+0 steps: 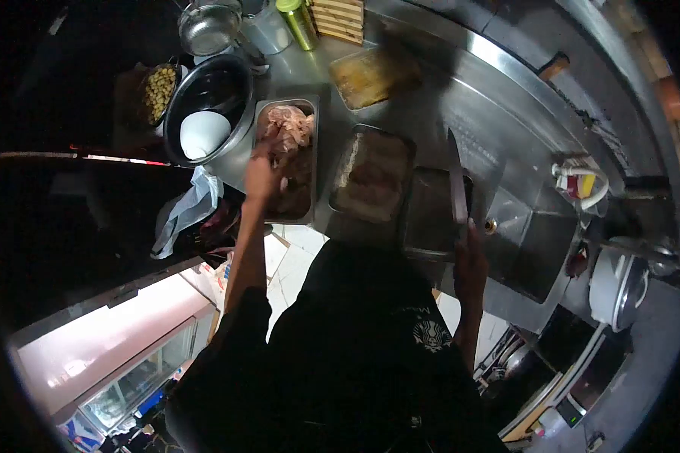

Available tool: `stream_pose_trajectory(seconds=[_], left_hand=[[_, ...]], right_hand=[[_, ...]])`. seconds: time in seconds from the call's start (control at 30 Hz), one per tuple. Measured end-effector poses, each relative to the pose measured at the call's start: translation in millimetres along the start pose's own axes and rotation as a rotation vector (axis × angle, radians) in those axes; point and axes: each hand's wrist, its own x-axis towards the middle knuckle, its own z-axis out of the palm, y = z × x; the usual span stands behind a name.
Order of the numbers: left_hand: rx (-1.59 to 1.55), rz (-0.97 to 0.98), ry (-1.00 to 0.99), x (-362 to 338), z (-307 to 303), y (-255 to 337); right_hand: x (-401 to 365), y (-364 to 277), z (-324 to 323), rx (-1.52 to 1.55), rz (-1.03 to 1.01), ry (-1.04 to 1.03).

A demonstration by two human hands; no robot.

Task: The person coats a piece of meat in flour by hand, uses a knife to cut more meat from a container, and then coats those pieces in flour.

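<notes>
My left hand (262,172) reaches into a long metal tray (315,162) at its left side. Pale pink raw meat (289,124) fills the back part of this tray, just beyond my fingers; what the fingertips touch is too dark to tell. In my right hand (471,257) is the handle of a long knife (458,181), its blade pointing away from me over the edge of a dark tray (427,211). Between my hands lies another metal tray (374,175) with brownish contents and a pale strip along its left side.
A black basin (202,87) holding a white bowl (205,134) stands at the left, beside a container of small yellowish pieces (159,93). A stained board (370,75) and green bottle (298,24) are farther back. The sink (533,241) is at the right.
</notes>
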Motion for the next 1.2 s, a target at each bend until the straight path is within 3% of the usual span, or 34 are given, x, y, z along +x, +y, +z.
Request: stream_pose_trajectory(seconds=[0.1,0.2,0.27,0.37,0.47,0.5,0.6,0.67,0.7,0.77,0.87,0.93,0.97,1.07,1.1,1.17,1.2], left_hand=[[0.169,-0.082,-0.002,7.6,18.3,6.3],[0.378,-0.007,-0.059,24.2,25.5,4.0],[0.276,-0.162,-0.073,39.1,39.1,-20.4],[0.284,-0.324,-0.178,70.0,66.3,-76.4],[0.309,-0.322,-0.280,86.4,63.7,-79.2],[0.318,-0.270,-0.385,99.0,81.3,-131.8],[0.060,-0.033,-0.304,84.6,65.3,-96.8],[0.262,-0.051,-0.115,73.5,54.6,-76.2],[0.195,0.002,-0.166,65.3,44.9,-72.2],[-0.100,-0.155,-0.358,58.4,29.8,-81.4],[-0.527,-0.470,-0.382,41.7,9.1,-56.3],[-0.856,-0.608,-0.160,15.4,2.1,-36.3],[-0.891,-0.610,-0.102,8.5,-13.1,7.1],[-1.146,-0.717,-0.096,-0.8,-29.8,27.6],[-1.201,-0.675,-0.204,-1.0,-36.2,27.2],[-1.463,-0.613,-0.065,-4.0,-22.3,39.3],[-1.591,-0.574,0.006,-3.0,-16.9,54.4]], right_hand=[[2.2,-8.4,-4.9,0.043,0.042,-0.075],[-5.8,5.9,-2.9,0.131,-0.027,-0.057],[-14.1,5.3,1.7,0.135,-0.099,-0.005],[-25.0,7.6,-0.5,0.092,-0.040,-0.026],[-32.4,0.0,-1.7,0.141,0.121,-0.032],[-34.3,-1.7,-4.6,0.153,0.180,-0.056],[-37.9,3.8,-11.1,0.163,0.229,-0.062],[-40.8,18.4,-5.3,0.136,0.096,0.025],[-40.4,18.4,-6.2,0.146,0.070,0.038],[-36.4,15.1,-9.0,0.161,0.016,0.060],[-27.6,-2.0,-12.7,0.189,0.083,0.053],[-23.9,-8.5,-13.6,0.208,0.091,0.026],[-22.7,-10.4,-12.7,0.218,0.095,0.012],[-19.3,-6.5,-3.6,0.253,0.000,0.014],[-17.2,-5.4,1.0,0.228,-0.057,0.011],[-12.0,-4.6,9.3,0.177,-0.175,0.005],[-9.2,-6.6,11.5,0.235,-0.131,-0.061]])
